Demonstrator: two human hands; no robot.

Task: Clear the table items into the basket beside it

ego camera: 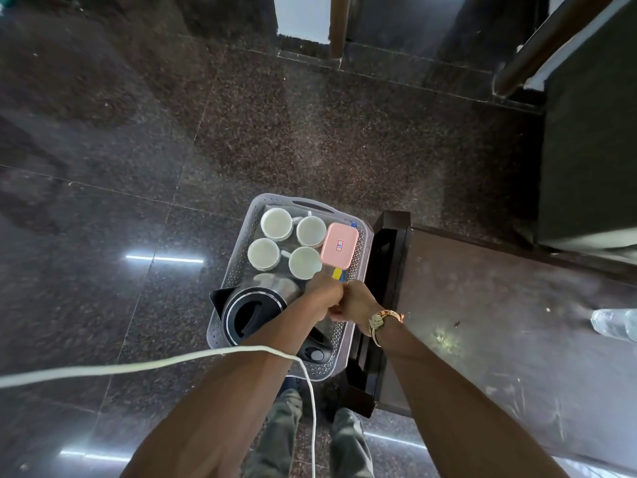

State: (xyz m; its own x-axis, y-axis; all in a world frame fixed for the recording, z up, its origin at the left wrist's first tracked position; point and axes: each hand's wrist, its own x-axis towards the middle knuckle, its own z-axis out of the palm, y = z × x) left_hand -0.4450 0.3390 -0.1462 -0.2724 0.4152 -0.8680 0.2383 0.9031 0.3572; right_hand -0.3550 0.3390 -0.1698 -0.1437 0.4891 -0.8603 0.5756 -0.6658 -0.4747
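Head view, looking straight down. The translucent grey perforated plastic basket sits on the floor against the left end of the dark brown wooden counter, low and close, so things can go straight down from the counter edge.

Already in the basket:
- Four white ceramic cups, upright and grouped at the far end.
- A black and steel electric kettle filling the near end.
- A pink rectangular lidded plastic box along the counter-side wall, apparently resting over the cups' edge.

Both hands meet above the basket middle. The left hand has its fingers curled round a small yellow and blue packet, which pokes out toward the pink box, likely being lowered into the gap beside it. The right hand, with a gold bracelet at the wrist, touches the left. Its fingers are curled, but I cannot tell whether they grip anything.

A clear plastic bottle lies at the counter's right edge, not yet cleared. The counter top is scuffed and dusty. A white cord drapes over the left forearm.

The dark speckled polished stone floor reflects the ceiling lights. Dark furniture stands in the far right corner.
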